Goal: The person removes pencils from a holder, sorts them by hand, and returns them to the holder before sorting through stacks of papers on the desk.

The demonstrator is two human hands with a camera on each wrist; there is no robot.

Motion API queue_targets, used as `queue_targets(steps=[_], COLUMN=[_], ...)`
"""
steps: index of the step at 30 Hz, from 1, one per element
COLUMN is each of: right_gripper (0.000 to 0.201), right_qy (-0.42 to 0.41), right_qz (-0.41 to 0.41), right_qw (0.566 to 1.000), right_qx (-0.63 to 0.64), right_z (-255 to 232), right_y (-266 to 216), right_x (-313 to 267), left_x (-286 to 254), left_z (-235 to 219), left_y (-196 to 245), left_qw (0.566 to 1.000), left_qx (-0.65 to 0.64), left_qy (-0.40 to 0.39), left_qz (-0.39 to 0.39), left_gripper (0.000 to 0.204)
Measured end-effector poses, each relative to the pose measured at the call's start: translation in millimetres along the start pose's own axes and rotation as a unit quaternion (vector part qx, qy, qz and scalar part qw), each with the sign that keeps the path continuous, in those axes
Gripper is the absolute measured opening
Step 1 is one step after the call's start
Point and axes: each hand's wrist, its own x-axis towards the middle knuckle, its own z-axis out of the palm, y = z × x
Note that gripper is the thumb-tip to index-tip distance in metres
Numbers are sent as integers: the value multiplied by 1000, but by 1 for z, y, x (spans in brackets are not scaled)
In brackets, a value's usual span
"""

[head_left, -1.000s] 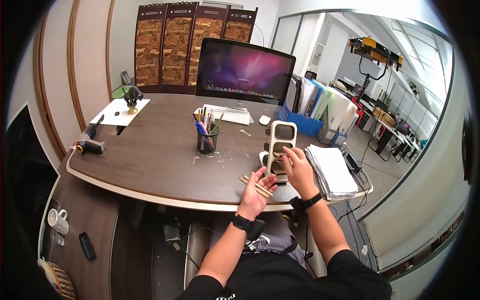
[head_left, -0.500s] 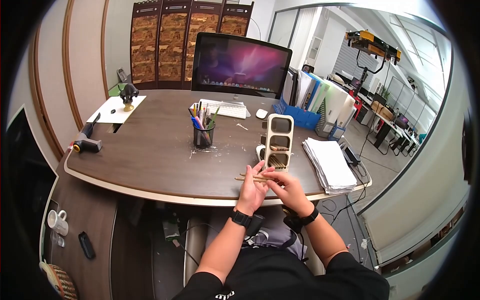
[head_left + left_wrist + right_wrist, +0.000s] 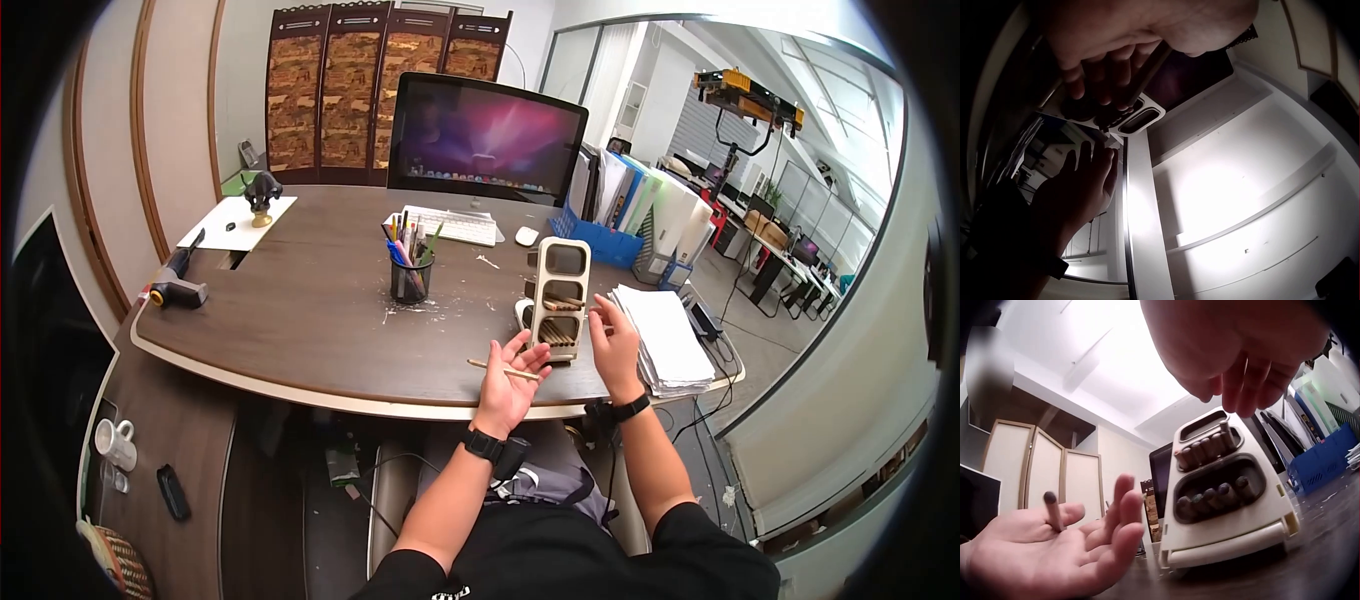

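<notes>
My left hand [image 3: 508, 388] is palm up in front of the organizer, fingers loosely spread. One wooden pencil [image 3: 503, 369] lies across it at the base of the fingers; in the right wrist view its dark end [image 3: 1051, 499] sticks up beside the thumb. My right hand [image 3: 615, 345] hovers just right of the organizer, fingers slightly bent and holding nothing. The cream organizer [image 3: 542, 262] stands tilted on the desk, with three compartments one above another. Several pencils [image 3: 1215, 494] fill the lowest compartment and several more pencils [image 3: 1210, 449] lie in the middle one. No pencils show in the top one.
Left of the organizer stands a black mesh cup [image 3: 411, 284] of pens. A stack of paper [image 3: 668, 340] lies to the right. Behind are a blue file holder [image 3: 607, 243], a white mouse [image 3: 526, 236], a keyboard [image 3: 450, 226] and a monitor [image 3: 485, 140]. A power tool [image 3: 180, 290] rests far left.
My right hand went from the middle compartment to the left palm, then back up beside the organizer. The left palm carries one pencil now instead of more than one.
</notes>
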Motion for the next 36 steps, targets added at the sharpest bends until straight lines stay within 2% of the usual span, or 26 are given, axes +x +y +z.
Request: queue_targets(steps=[1, 2, 4, 6, 9, 11, 12, 14, 16, 19, 20, 22, 24, 26, 27, 29, 30, 31, 32, 34, 35, 36], right_gripper=[28, 27, 27, 28, 28, 26, 22, 19, 17, 17, 18, 20, 21, 22, 23, 24, 29, 33, 36, 42, 43, 43], right_qy=[-16, -33, -185, -329, -288, -242, -165, -36, 81, 64, 15, -32, -8, 28, 19, -21, -63, -100, -132, -185, -200, -192], right_qz=[40, 40, 19, 12, 6, -22, -44, -51, -3, -76, -66, -20, -10, 23, 56, 114, 131, 162, 191, 197, 211, 221], right_qw=[999, 998, 977, 939, 952, 965, 978, 997, 994, 995, 997, 999, 1000, 999, 997, 991, 988, 977, 963, 951, 945, 944], right_qx=[11, 31, 105, 97, 107, 100, 118, 42, 70, -27, -43, -8, 8, 34, 49, 63, 54, 93, 134, 149, 148, 153], right_z=[-2, 0, -5, -10, 6, 2, 1, -8, -11, -13, -10, -1, 5, 8, 9, 7, 3, 2, 3, -3, -5, -5], right_y=[-16, -27, -59, -83, -57, -64, -64, -54, -28, -15, -11, -7, 2, 10, 16, 30, 32, 40, 48, 47, 47, 48], right_x=[-10, -22, -42, -52, -71, -63, -59, -42, -23, 9, 13, 15, 16, 10, 4, -9, -14, -21, -29, -34, -35, -33], left_x=[0, -1, -1, -2, -2, -3, -3, -4, -3, -3, -5, -3, -2, -7, -8, -13, -11, -8, 1, 18, 25, 34], left_z=[1, 1, -2, -4, 0, 2, 4, 7, 7, 7, 5, 3, -1, 3, 3, 26, 35, 48, 52, 57, 52, 47], left_y=[0, -1, -3, -2, -2, -2, -1, 1, 0, -2, -4, -4, -4, 0, 2, 19, 28, 37, 44, 55, 58, 60], left_qw=[1000, 1000, 1000, 999, 999, 997, 997, 999, 999, 997, 997, 997, 998, 996, 995, 973, 967, 950, 920, 862, 857, 842], left_qx=[-2, -4, 1, -1, 37, 68, 69, 54, 40, 68, 71, 77, 58, 79, 87, 209, 241, 300, 379, 494, 504, 536], left_qy=[0, 1, -10, -32, -22, -41, -43, -2, 11, 33, 34, 29, 36, 44, 49, 94, 88, 87, 80, 88, 86, 58], left_qz=[2, 1, -1, 1, 0, 8, 11, -6, -11, -4, -9, 1, -6, -6, -18, -31, -9, 26, 67, 74, 59, 2], left_gripper=[67, 68, 68, 68, 72, 79, 79, 81, 78, 61, 61, 56, 45, 38, 38, 33, 31, 35, 46, 58, 58, 66])
